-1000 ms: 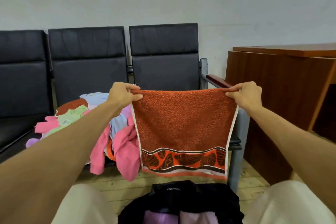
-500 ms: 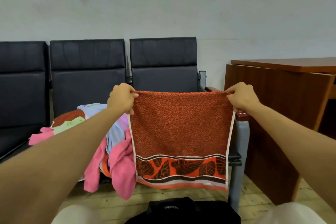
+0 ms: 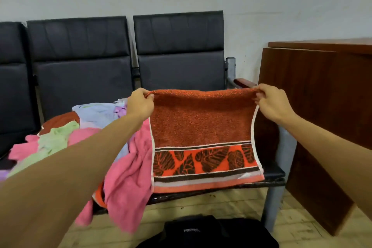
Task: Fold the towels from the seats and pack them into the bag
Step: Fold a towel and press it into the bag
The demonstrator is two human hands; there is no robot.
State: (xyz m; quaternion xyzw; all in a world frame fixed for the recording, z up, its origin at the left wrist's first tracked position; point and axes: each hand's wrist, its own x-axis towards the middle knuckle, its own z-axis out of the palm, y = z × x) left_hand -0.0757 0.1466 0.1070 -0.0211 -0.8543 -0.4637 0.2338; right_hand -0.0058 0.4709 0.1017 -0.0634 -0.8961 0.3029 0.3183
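Orange towel (image 3: 201,125) hangs pinched at top corners by left hand (image 3: 140,104) and right hand (image 3: 271,102).

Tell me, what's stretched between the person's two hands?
In the head view, an orange towel hangs between the left hand and right hand.

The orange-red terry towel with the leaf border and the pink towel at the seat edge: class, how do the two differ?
The orange-red terry towel with the leaf border is spread flat, pinched at its top corners by the left hand and right hand; the pink towel hangs crumpled and unheld off the black seat. The orange-red one is patterned, the pink plain. Both are soft cloth.
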